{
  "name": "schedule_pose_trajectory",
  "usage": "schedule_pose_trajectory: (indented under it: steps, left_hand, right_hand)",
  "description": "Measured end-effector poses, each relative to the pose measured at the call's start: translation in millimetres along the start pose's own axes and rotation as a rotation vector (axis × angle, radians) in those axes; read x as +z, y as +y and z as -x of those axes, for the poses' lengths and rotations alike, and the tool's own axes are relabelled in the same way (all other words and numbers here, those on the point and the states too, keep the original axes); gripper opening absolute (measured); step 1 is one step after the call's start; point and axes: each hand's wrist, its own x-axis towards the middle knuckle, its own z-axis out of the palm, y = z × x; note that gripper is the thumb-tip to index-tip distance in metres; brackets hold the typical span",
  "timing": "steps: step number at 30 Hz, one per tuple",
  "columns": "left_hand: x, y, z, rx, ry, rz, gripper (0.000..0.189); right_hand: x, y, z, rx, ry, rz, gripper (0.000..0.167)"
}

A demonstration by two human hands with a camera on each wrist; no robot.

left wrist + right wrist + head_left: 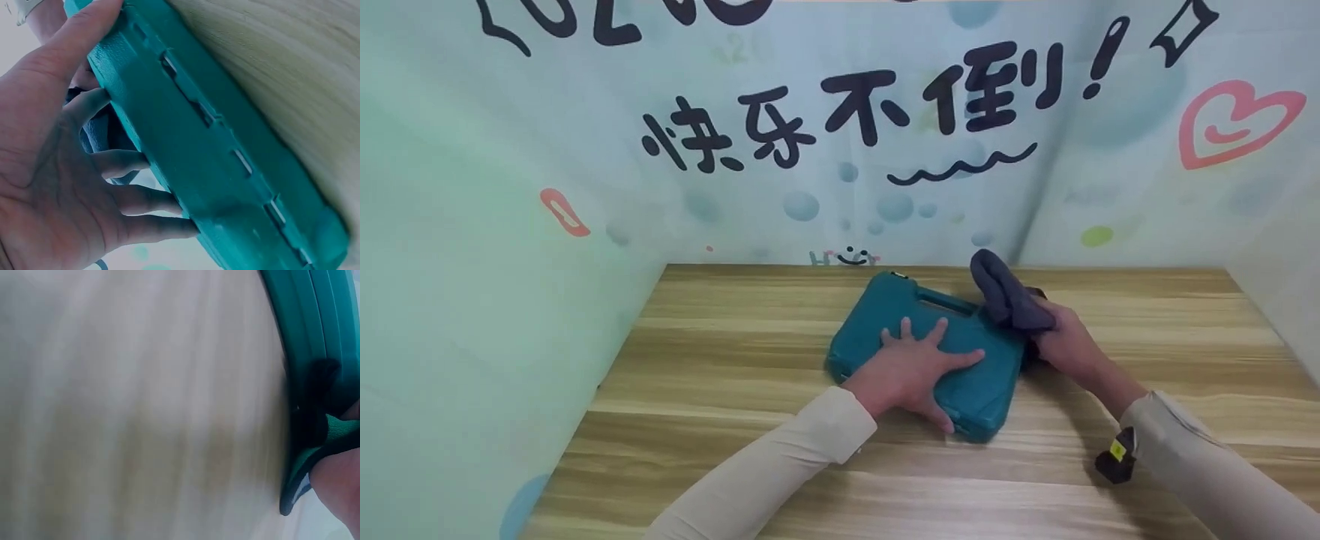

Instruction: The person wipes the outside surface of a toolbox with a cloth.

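Observation:
A teal plastic carrying case (986,390) lies flat on the wooden table, its handle turned toward the back wall. My left hand (911,367) rests on the lid with fingers spread. In the left wrist view, the thumb and fingertips touch the edge of the case (185,146), whose long side with latch slots shows. My right hand (1065,337) grips a dark navy cloth (1009,292) at the case's right edge. One end of the cloth sticks up over the lid. The right wrist view shows the cloth's dark edge (288,498) beside the case, with a fingertip (340,486) on it.
The wood-grain table (712,337) spreads out on both sides of the case. A printed fabric backdrop (780,202) stands along its back edge, and pale walls flank it. A small black device (1116,459) sits at my right wrist.

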Motion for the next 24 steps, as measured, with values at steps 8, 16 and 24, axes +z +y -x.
schedule_pose_trajectory:
  steps: [8,16,24]
  left_hand:
    - [5.5,16.5,-2.3,-0.055,0.029,-0.035,0.109]
    - [7.8,29.0,-6.4,-0.103,0.04,-0.113,0.11]
    - [9.2,31.5,-12.5,-0.142,0.058,-0.209,0.112]
  right_hand:
    - [9.8,-6.7,9.3,0.067,0.03,-0.052,0.062]
    - [11.2,-9.0,21.4,0.095,0.053,-0.07,0.057]
    - [17.4,-17.2,35.0,0.118,0.053,-0.136,0.055]
